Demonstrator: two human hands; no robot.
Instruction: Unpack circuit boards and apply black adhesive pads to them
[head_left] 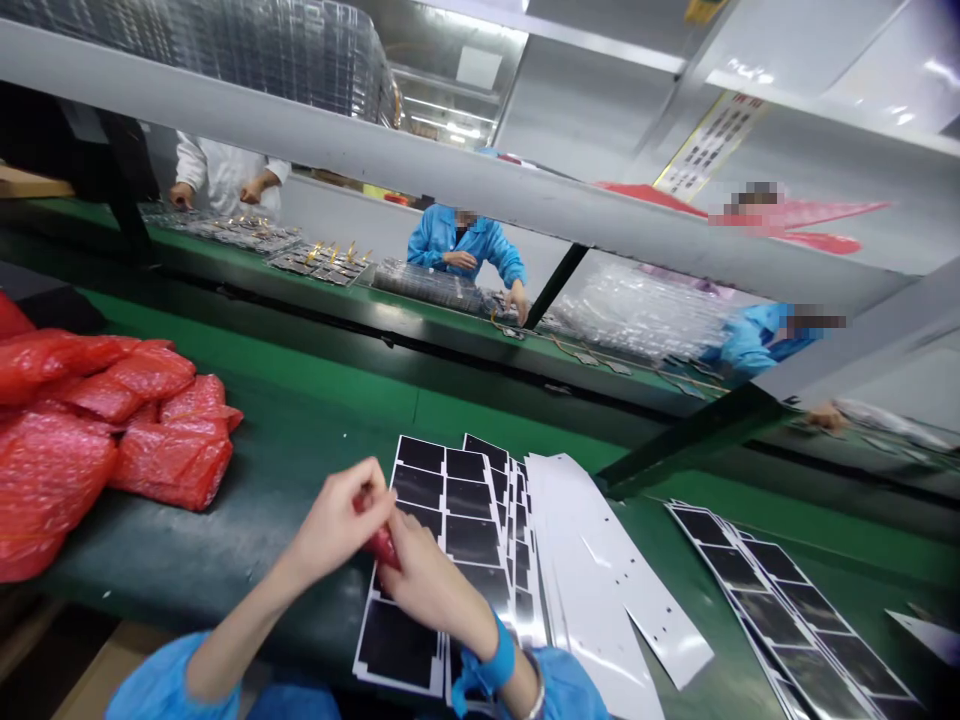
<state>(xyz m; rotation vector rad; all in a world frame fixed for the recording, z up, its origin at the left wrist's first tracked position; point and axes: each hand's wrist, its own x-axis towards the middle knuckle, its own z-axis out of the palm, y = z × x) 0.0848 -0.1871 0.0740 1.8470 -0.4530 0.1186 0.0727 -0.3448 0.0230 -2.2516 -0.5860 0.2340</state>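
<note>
My left hand and my right hand meet over a stack of white strips carrying black square stickers. Both hands are closed in a pinch on a small red piece held between them. Most of that red piece is hidden by my fingers. A blue band circles my right wrist. Beside the sticker stack lie bare white backing strips with small holes.
Red plastic bags pile up at the left on the green belt. More sticker strips lie at the right. Across the belt, people in blue and white coats work at trays. A grey shelf beam crosses overhead.
</note>
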